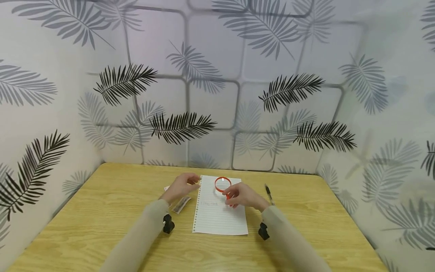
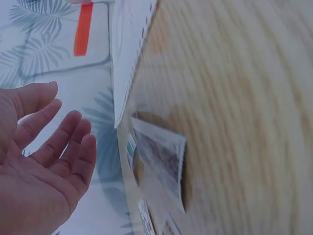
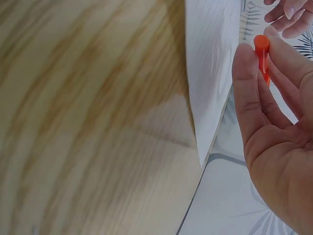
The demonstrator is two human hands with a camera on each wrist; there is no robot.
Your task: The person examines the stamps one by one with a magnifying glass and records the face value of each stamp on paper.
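My right hand pinches the red handle of a magnifying glass between thumb and fingers. Its round red-rimmed lens is over the upper part of a lined sheet of paper. In the right wrist view the handle's end sticks up between the fingertips. My left hand holds nothing; its fingers are loosely bent beside the sheet's upper left edge. Under and beside that hand lie small printed picture slips, partly hidden by it. The left wrist view shows one slip with a jagged edge, tilted up from the table.
A dark pen lies right of the sheet. The sheet has a punched left edge and a line of faint handwriting. The wooden table ends against a leaf-patterned wall covering.
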